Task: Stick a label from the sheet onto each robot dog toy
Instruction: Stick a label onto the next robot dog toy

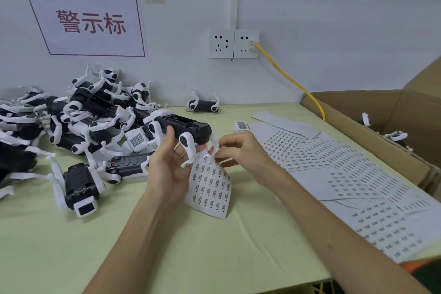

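Label sheet point(210, 186), "警示标" sign point(88, 19) behind

- print on the small white label sheet point(210, 186) held up mid-frame: too small to read
- that sheet's top corner is hidden behind the white plastic leg point(191, 150) of the held black-and-white robot dog toy point(181, 129)
- right hand point(241, 150) fingers point(220, 154) pinch at the sheet's top edge; whether a label is between them, cannot tell
- left hand point(167, 164) palm covers the held toy's underside
- pile of black-and-white robot dog toys point(71, 117) cut off by left frame edge; lower ones buried
- brown cardboard box point(381, 126) cut off at right; toys inside mostly hidden by its wall
- flat white label sheets point(358, 174) on the pale green counter point(119, 234): text illegible, far end runs out of frame
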### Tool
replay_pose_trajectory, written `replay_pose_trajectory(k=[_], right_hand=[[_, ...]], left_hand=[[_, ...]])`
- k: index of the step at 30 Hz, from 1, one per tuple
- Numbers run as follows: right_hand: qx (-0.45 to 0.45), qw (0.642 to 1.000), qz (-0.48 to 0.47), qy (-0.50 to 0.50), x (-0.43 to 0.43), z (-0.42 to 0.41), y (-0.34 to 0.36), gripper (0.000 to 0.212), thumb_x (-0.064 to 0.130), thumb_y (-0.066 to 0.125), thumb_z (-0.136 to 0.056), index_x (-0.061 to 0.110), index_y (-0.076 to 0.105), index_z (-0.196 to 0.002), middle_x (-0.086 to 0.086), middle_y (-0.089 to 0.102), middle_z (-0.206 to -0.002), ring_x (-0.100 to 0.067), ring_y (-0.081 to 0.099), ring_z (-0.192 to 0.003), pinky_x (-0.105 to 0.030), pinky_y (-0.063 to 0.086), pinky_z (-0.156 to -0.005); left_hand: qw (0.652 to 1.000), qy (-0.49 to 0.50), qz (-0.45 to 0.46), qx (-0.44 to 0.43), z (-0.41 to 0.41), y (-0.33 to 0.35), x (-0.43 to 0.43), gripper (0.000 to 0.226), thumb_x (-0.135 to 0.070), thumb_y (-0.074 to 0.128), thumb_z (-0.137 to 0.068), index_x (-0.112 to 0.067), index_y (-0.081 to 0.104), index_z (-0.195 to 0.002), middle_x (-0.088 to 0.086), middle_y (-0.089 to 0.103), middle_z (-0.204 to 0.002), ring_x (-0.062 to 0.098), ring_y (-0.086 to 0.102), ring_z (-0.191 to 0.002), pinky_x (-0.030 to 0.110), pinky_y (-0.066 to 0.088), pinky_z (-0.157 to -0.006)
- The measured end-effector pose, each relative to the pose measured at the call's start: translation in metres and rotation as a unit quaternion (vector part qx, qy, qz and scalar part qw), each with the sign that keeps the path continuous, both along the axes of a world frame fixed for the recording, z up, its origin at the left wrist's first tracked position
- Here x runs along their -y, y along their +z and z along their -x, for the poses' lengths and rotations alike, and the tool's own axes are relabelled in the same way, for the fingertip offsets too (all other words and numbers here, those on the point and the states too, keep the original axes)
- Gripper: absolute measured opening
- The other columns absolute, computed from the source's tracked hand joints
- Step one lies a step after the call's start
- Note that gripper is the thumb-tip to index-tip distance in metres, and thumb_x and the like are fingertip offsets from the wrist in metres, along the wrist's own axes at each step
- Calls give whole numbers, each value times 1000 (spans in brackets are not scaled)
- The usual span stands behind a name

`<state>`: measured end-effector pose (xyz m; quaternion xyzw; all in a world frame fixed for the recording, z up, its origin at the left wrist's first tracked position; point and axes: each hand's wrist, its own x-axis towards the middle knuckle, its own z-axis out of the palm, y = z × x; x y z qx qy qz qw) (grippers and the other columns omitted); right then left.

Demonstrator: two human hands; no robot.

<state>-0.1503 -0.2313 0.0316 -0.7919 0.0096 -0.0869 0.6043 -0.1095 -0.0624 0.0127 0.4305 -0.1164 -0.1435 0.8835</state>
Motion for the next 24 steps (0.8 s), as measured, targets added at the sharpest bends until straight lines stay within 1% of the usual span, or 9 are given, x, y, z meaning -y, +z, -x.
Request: replay_pose_trajectory(k=[2, 6, 8, 10, 12, 14, 17, 20, 24], right_hand=[[8, 1000, 14, -1, 1, -1, -1, 11, 1, 69, -87, 8, 77, -85, -1, 72, -79, -13, 69, -78, -43, 57, -91], [35, 997, 73, 2, 1, -4, -4, 10, 1, 69, -89, 8, 76, -87, -2, 76, -84, -12, 71, -78, -30, 56, -83], [71, 990, 84, -90, 4, -8, -5, 11, 4, 68, -93, 9, 74, -85, -4, 74, -80, -12, 71, -69, -27, 54, -71], [133, 962, 29, -238, 15, -10, -2, 13, 6, 65, -95, 11, 71, -85, 0, 69, -72, -12, 67, -58, -21, 50, -61], [203, 929, -29, -307, 27, -7, 3, 12, 10, 66, -96, 16, 69, -86, 2, 67, -68, -10, 65, -54, -18, 49, -57], [254, 920, -16, -296, 31, -3, 5, 9, 13, 66, -97, 17, 69, -89, 3, 67, -68, -11, 66, -56, -20, 51, -58], [315, 911, 41, -263, 19, -3, 3, 11, 16, 67, -97, 24, 68, -90, 6, 68, -73, -11, 66, -56, -17, 49, -58], [361, 894, 131, -229, 9, -3, -1, 9, 14, 68, -95, 22, 71, -92, 21, 65, -75, -12, 65, -61, -17, 48, -58], [390, 880, 205, -177, 4, -4, -11, 6, 10, 69, -94, 11, 74, -92, 26, 63, -83, 1, 60, -63, -10, 44, -62]], left_hand=[[1000, -4, -1, -1, 1, 1, 0, 47, -53, 58, -91, -13, 81, -100, 19, 74, -104, 35, 74, -94, 40, 62, -75], [1000, -3, -12, -11, 2, 1, -1, 57, -54, 58, -90, -5, 73, -115, 29, 66, -119, 41, 65, -108, 46, 58, -89], [1000, -2, -14, -14, 1, 0, -1, 60, -54, 59, -90, -3, 70, -121, 25, 68, -117, 41, 66, -111, 49, 53, -98], [1000, 7, -18, -6, 0, 0, -2, 64, -52, 60, -90, 0, 65, -127, 22, 69, -117, 39, 66, -116, 49, 51, -104], [1000, 10, -23, 11, 2, 2, -1, 59, -50, 60, -90, -3, 69, -125, 17, 73, -110, 32, 71, -106, 43, 56, -97], [999, 17, -24, 43, 2, 2, 1, 39, -47, 57, -92, -18, 82, -99, 4, 77, -91, 18, 74, -92, 29, 57, -81], [997, 44, -21, 57, -2, 2, 0, 44, -48, 54, -97, -27, 75, -65, -9, 68, -67, 11, 69, -84, 26, 47, -81], [997, 15, 75, 17, -5, 2, -5, 39, -52, 57, -96, -26, 76, -76, -6, 69, -74, 15, 70, -95, 27, 50, -78], [983, -58, 174, 5, -4, 0, -8, 47, -51, 54, -102, -16, 80, -87, -1, 75, -106, 30, 64, -127, 51, 54, -98]])
